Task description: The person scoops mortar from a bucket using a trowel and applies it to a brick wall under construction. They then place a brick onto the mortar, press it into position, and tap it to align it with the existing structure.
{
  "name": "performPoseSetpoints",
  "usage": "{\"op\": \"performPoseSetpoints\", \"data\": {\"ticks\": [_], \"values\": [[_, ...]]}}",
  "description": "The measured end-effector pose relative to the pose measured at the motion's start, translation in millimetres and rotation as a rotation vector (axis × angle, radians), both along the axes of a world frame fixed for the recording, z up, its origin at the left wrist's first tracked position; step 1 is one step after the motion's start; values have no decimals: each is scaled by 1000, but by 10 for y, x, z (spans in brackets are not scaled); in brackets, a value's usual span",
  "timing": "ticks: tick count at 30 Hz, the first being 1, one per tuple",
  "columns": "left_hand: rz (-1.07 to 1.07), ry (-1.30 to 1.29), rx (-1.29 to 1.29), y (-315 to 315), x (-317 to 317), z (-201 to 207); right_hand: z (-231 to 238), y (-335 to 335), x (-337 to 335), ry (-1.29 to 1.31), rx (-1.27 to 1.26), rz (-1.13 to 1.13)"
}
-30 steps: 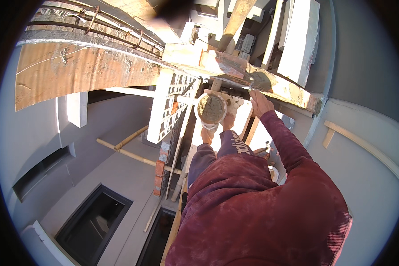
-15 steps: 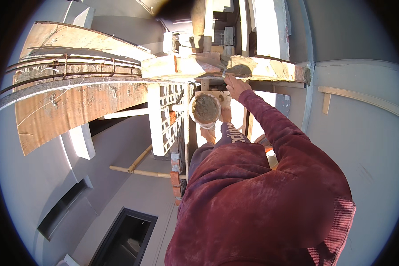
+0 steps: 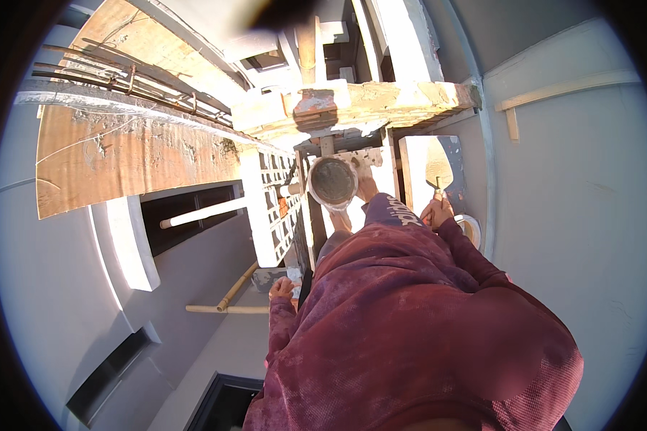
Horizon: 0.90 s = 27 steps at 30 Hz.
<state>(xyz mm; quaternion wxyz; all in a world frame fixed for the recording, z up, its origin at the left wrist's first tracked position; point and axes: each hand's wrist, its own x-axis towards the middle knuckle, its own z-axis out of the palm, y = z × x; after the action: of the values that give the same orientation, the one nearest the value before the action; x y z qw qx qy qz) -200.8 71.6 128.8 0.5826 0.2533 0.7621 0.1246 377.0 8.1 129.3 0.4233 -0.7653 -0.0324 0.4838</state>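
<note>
My right hand (image 3: 437,212) is closed round the handle of a trowel (image 3: 439,167), low beside my right leg. The trowel's pointed blade is turned away from me over a pale board. Down at my left side, my left hand (image 3: 283,289) has its fingers curled in; whether anything is inside them is hidden. A round bucket (image 3: 333,180) of grey mortar stands by my bare feet. Beyond it runs a low brick wall (image 3: 410,100) with mortar on its top and a shadow across it. Neither hand touches the bucket or the wall.
To the left are a white lattice block panel (image 3: 260,208), a large mortar-stained plywood sheet (image 3: 140,154) and rusty reinforcing bars (image 3: 131,79). Bamboo poles (image 3: 230,309) cross below on that side. Another pale bucket (image 3: 469,228) sits by my right hand, near the grey wall (image 3: 568,215).
My right hand has drawn back from the brick wall's top to my right side, bringing the trowel blade into plain view. My left hand has come into view at lower left.
</note>
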Motion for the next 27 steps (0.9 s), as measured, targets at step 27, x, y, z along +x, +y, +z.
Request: {"op": "performPoseSetpoints", "data": {"ticks": [27], "values": [[178, -76, -124, 1129, 2130, -5016, 22, -1084, -1473, 839, -483, 79]]}}
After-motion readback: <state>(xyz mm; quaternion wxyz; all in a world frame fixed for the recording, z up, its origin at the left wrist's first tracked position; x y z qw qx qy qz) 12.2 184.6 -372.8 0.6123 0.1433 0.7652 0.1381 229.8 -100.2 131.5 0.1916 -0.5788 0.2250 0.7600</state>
